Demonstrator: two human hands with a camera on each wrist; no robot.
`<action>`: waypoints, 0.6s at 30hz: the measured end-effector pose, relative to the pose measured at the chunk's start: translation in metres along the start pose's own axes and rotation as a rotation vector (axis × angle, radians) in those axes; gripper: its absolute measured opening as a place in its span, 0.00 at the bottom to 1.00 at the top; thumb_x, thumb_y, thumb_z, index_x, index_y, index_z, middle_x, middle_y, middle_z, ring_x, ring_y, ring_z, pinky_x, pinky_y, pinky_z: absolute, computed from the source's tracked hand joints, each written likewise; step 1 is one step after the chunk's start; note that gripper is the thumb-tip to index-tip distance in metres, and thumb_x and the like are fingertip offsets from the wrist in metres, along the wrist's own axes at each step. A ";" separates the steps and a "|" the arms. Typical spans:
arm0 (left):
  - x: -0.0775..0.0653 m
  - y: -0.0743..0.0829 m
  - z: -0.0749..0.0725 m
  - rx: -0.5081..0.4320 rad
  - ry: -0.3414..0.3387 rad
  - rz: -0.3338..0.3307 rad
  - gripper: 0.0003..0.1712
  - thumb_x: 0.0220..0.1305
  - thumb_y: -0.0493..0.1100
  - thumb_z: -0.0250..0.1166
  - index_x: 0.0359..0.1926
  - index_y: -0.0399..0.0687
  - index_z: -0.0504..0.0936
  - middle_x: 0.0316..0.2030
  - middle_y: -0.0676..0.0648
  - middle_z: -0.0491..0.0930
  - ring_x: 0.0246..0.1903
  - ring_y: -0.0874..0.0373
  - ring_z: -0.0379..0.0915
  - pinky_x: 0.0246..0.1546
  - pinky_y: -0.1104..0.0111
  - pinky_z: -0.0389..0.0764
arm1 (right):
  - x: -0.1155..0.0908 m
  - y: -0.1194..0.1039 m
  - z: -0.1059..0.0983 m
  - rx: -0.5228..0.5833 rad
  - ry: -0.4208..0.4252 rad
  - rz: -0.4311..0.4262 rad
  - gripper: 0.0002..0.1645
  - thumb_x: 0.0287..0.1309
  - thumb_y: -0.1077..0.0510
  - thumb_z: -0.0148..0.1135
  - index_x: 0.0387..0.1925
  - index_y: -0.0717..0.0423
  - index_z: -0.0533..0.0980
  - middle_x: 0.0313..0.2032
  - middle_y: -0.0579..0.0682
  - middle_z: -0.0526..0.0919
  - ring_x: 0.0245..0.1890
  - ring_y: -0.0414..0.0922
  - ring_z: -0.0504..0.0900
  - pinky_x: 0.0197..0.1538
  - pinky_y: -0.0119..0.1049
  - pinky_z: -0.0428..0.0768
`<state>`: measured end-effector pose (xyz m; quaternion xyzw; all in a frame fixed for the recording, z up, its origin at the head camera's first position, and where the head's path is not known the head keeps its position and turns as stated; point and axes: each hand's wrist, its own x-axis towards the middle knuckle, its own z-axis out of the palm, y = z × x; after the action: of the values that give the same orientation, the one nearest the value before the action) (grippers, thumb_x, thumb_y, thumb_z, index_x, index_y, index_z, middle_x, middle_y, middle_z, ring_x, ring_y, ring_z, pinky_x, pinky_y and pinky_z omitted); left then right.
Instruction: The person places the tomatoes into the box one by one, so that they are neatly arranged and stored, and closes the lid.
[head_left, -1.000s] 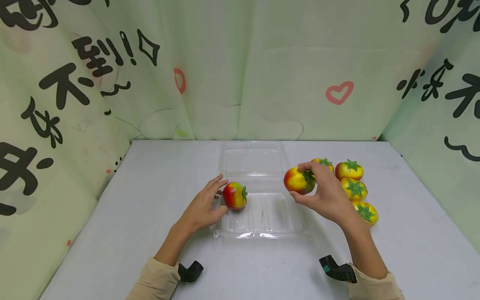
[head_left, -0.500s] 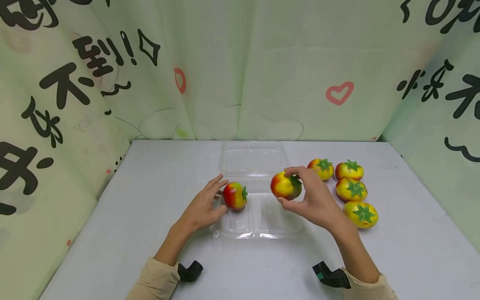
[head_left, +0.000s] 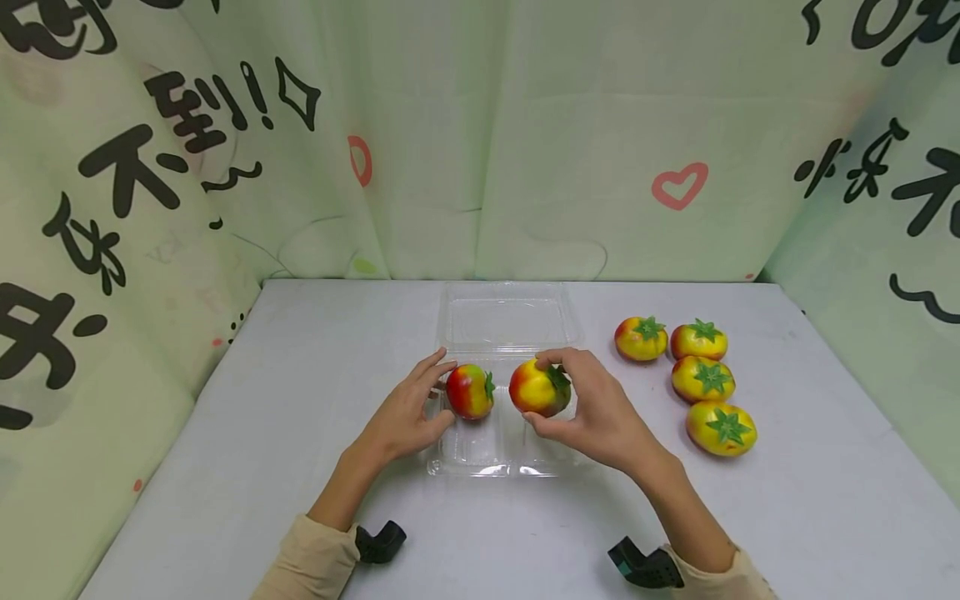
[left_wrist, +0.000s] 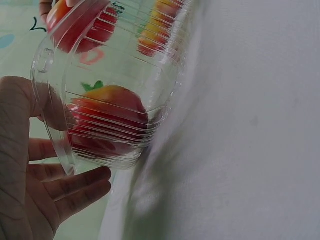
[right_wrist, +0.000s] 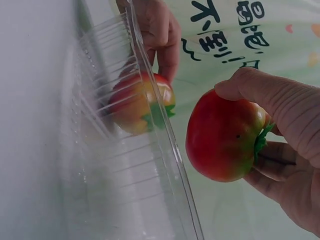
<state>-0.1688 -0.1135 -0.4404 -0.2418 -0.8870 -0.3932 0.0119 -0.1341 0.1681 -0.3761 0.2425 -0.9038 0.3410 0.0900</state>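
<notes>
My right hand (head_left: 596,412) holds a red-and-yellow persimmon (head_left: 534,390) between thumb and fingers, its green leafy top turned toward the palm. It hangs over the right part of a clear plastic clamshell box (head_left: 480,458); the right wrist view has this persimmon (right_wrist: 222,137) above the box rim. Inside the box, at its left, lies another persimmon (head_left: 470,392) on its side. My left hand (head_left: 405,412) rests at the box's left edge with fingers spread and fairly straight. In the left wrist view, its thumb (left_wrist: 52,107) reaches over the rim beside that persimmon.
Several more persimmons stand to the right: one (head_left: 641,338) nearer the box, and a column with a front one (head_left: 722,429). The box's lid (head_left: 510,321) lies folded back behind it. A white table (head_left: 480,542) carries everything, and a printed green curtain (head_left: 562,150) encloses it.
My right hand has carried its persimmon leftward, from beside the persimmons on the right to above the box. The left hand and the persimmon in the box have stayed in place.
</notes>
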 end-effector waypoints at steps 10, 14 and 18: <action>0.000 0.000 0.000 0.004 0.008 0.007 0.38 0.57 0.41 0.60 0.71 0.40 0.71 0.77 0.39 0.60 0.57 0.45 0.79 0.63 0.46 0.76 | 0.001 -0.009 0.020 0.022 -0.017 -0.028 0.38 0.45 0.57 0.82 0.57 0.56 0.73 0.54 0.50 0.80 0.58 0.49 0.76 0.61 0.49 0.81; 0.000 -0.001 0.000 0.008 0.009 0.011 0.38 0.57 0.41 0.61 0.71 0.40 0.71 0.77 0.39 0.60 0.56 0.45 0.79 0.62 0.47 0.77 | 0.000 -0.011 0.027 0.021 -0.029 -0.037 0.38 0.45 0.56 0.82 0.57 0.56 0.73 0.53 0.50 0.80 0.57 0.49 0.77 0.61 0.48 0.81; 0.000 0.000 0.001 0.007 0.008 0.010 0.38 0.57 0.41 0.61 0.71 0.40 0.71 0.77 0.39 0.60 0.56 0.45 0.80 0.62 0.47 0.77 | -0.001 -0.014 0.033 0.040 -0.045 -0.039 0.38 0.45 0.55 0.82 0.57 0.57 0.73 0.53 0.51 0.80 0.57 0.49 0.77 0.61 0.48 0.82</action>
<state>-0.1689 -0.1132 -0.4411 -0.2448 -0.8871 -0.3908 0.0183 -0.1264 0.1376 -0.3928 0.2695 -0.8937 0.3514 0.0716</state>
